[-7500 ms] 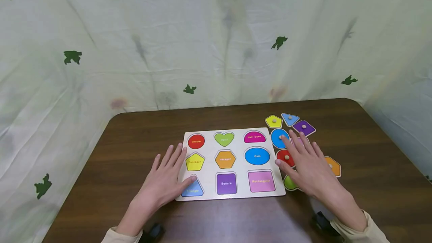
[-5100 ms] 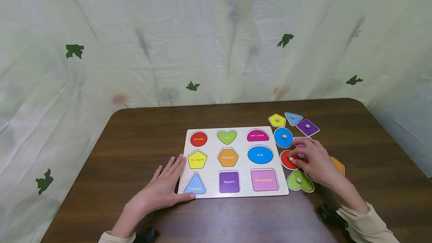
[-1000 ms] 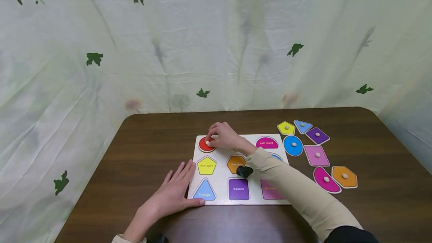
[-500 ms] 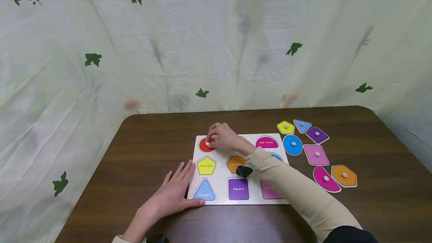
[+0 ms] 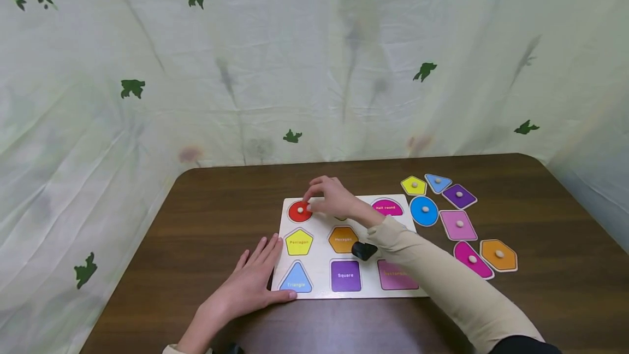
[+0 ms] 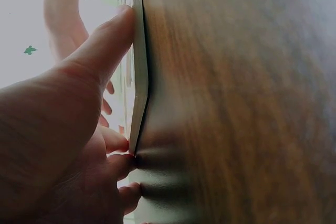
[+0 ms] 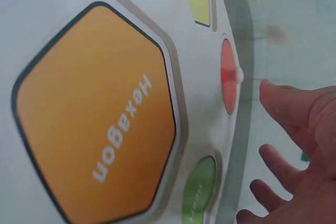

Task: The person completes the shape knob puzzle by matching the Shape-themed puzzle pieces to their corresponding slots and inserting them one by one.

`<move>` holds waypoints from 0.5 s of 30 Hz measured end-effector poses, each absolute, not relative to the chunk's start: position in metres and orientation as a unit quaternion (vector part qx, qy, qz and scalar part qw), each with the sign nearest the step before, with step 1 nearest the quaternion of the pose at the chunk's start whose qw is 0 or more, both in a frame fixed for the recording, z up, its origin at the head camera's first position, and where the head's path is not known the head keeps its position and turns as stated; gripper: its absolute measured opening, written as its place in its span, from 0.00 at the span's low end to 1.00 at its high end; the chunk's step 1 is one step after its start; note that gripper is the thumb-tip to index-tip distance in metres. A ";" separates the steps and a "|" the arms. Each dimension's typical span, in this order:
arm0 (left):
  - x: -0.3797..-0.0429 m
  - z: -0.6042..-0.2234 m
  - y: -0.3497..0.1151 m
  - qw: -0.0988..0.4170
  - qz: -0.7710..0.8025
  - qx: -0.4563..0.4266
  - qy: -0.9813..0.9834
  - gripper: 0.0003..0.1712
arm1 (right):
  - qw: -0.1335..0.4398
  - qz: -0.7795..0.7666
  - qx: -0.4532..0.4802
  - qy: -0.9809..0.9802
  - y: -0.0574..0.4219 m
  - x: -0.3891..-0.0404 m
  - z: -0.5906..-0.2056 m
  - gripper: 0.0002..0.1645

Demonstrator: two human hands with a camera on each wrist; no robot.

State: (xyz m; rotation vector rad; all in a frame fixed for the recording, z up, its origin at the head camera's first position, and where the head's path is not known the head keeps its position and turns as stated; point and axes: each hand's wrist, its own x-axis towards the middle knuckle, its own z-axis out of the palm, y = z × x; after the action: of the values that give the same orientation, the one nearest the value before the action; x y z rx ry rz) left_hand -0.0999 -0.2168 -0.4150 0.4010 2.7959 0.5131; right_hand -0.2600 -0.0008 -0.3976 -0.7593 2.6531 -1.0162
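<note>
A white shape-puzzle board [image 5: 321,255] lies on the brown table, with labelled shapes printed in its recesses. At its back left corner, the red circle piece [image 5: 295,213] sits in the circular recess, its pale knob [image 7: 240,74] bare. My right hand [image 5: 339,202] hovers just right of that knob; the right wrist view shows its thumb and fingers spread apart with nothing between them. My left hand [image 5: 248,284] rests along the board's left edge, fingers straight, and its thumb [image 6: 113,32] lies on the front edge. My right forearm covers part of the board's right side.
Knobbed pieces lie right of the board: a yellow pentagon [image 5: 411,188], blue triangle [image 5: 434,186], purple square [image 5: 457,199], blue oval [image 5: 422,217], pink rectangle [image 5: 452,229], magenta half round [image 5: 467,258] and orange hexagon [image 5: 497,261]. A pale curtain [image 5: 275,59] hangs behind the table.
Earlier, my right hand pinched the red circle's knob beside the board, then carried the piece to the circular recess. It has now let go and shifted slightly right. My left hand stays at the board's edge.
</note>
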 end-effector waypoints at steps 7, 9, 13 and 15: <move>-0.099 -0.415 -0.217 0.129 0.179 0.139 0.965 0.67 | 0.086 -0.359 -0.268 0.890 0.020 -0.258 -0.390 0.10; -0.099 -0.415 -0.217 0.129 0.179 0.138 0.966 0.67 | 0.087 -0.365 -0.268 0.887 0.027 -0.257 -0.389 0.11; -0.100 -0.415 -0.216 0.129 0.181 0.136 0.965 0.67 | 0.087 -0.374 -0.266 0.884 0.043 -0.253 -0.386 0.12; -0.099 -0.415 -0.216 0.129 0.182 0.136 0.965 0.67 | 0.081 -0.380 -0.261 0.884 0.050 -0.251 -0.384 0.12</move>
State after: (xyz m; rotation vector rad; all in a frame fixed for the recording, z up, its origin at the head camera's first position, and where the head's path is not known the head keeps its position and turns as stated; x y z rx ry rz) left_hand -0.0993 -0.2164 -0.4149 0.3967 2.8067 0.5290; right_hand -0.2506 0.0504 -0.3842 -0.7797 2.6410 -1.1351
